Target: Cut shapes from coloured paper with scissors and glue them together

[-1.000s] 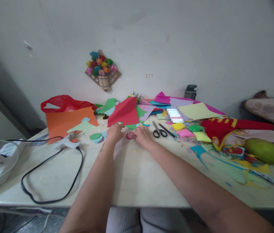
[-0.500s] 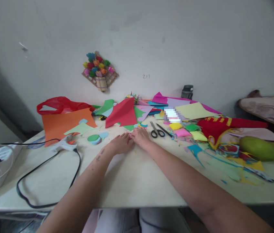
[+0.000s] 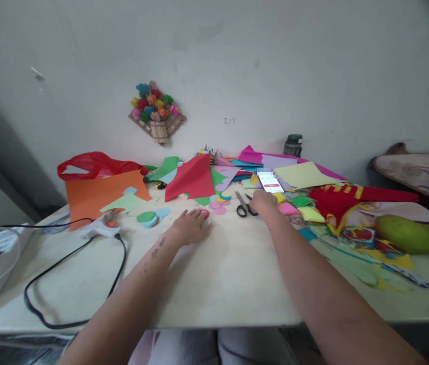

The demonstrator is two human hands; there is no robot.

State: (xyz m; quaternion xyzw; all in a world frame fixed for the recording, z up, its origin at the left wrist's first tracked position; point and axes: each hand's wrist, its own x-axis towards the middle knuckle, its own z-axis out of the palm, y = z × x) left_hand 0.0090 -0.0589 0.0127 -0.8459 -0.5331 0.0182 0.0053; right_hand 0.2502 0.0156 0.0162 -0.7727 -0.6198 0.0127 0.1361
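My left hand lies palm down on the table, its fingers stretched out. Its fingertips rest at a small red paper piece that is partly covered. My right hand is closed around a thin black pencil; most of the pencil is hidden by the hand. Just left of it lie black-handled scissors, blades pointing away. Pink paper circles lie between my hands, below a yellow and blue piece. Left of my left hand is a stack of green and blue paper circles.
A red paper sheet, an orange sheet and a red plastic bag lie at the back. A phone leans among papers. Scraps and green fruit are on the right. A white glue gun with a black cable lies left.
My right hand has left my left hand and moved right to the pencil by the scissors. The pink circles and small red piece are now uncovered. My left hand has stayed put.
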